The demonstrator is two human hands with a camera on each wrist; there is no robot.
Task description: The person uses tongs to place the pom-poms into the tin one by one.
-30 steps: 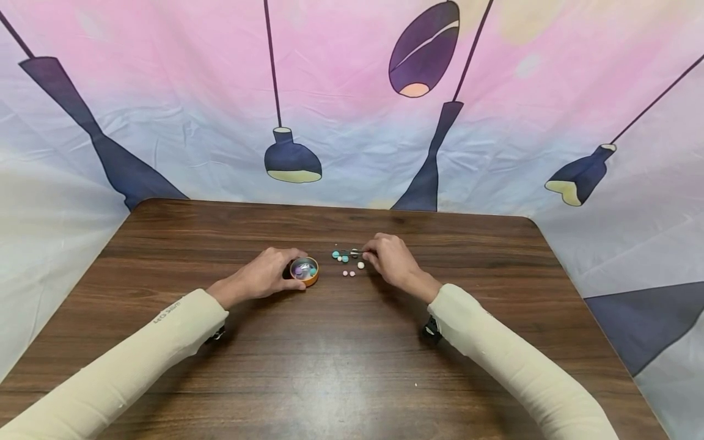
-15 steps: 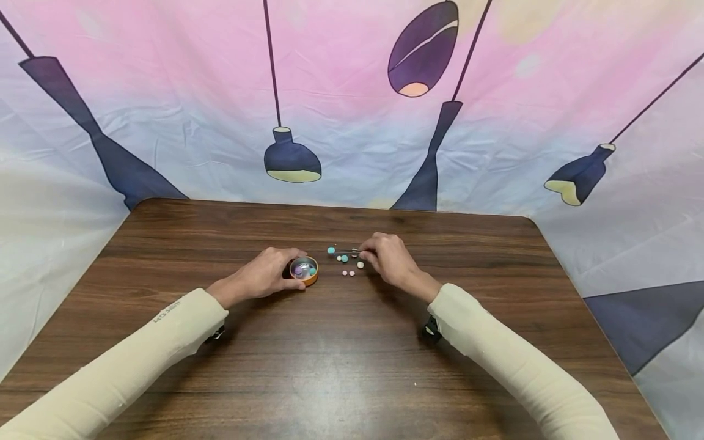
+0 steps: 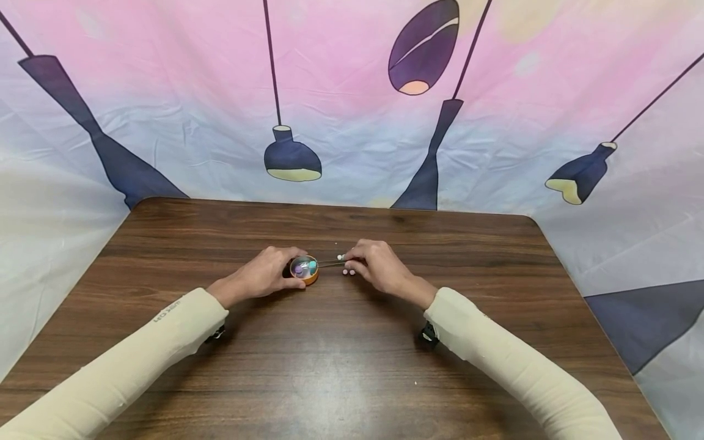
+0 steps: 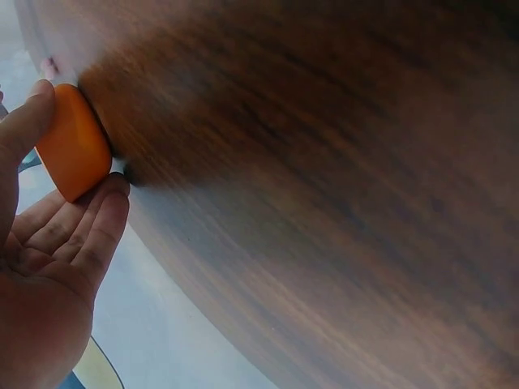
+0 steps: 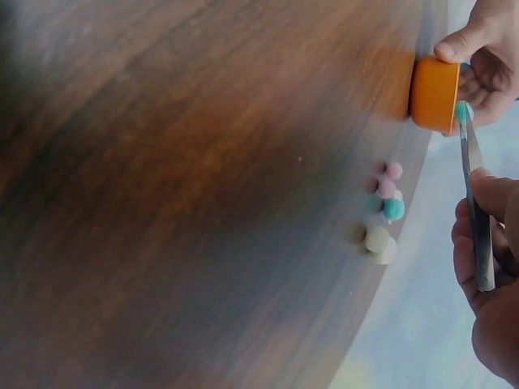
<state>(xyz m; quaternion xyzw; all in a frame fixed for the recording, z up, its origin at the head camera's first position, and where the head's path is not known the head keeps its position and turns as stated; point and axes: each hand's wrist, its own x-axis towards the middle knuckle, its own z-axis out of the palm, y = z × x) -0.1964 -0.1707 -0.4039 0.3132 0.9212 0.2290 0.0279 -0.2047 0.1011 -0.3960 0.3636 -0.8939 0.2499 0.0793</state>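
My left hand [image 3: 266, 273] grips a small round orange tin [image 4: 75, 142] by its sides, thumb on the near side and fingers on the far side. Purple beads [image 3: 299, 269] show inside it. Between the thumb and fingers of my right hand [image 3: 383, 269] is a pair of metal tweezers [image 5: 478, 231], pointing left at the tin. Their tips pinch a turquoise bead [image 5: 462, 112] right at the tin's rim. Below the tweezers in the right wrist view, pink beads [image 5: 394, 170], another turquoise bead [image 5: 393, 209] and cream beads [image 5: 377, 239] lie loose.
Everything stands on a dark wood-grain table [image 3: 330, 366]. Behind its far edge hangs a cloth backdrop [image 3: 352, 122] printed with lamps. A tiny white speck [image 3: 415, 383] lies on the table at the near right.
The tweezers lifted a turquoise bead from the loose group and carried it left to the tin. My right hand moved left with them; my left hand kept its hold on the tin.
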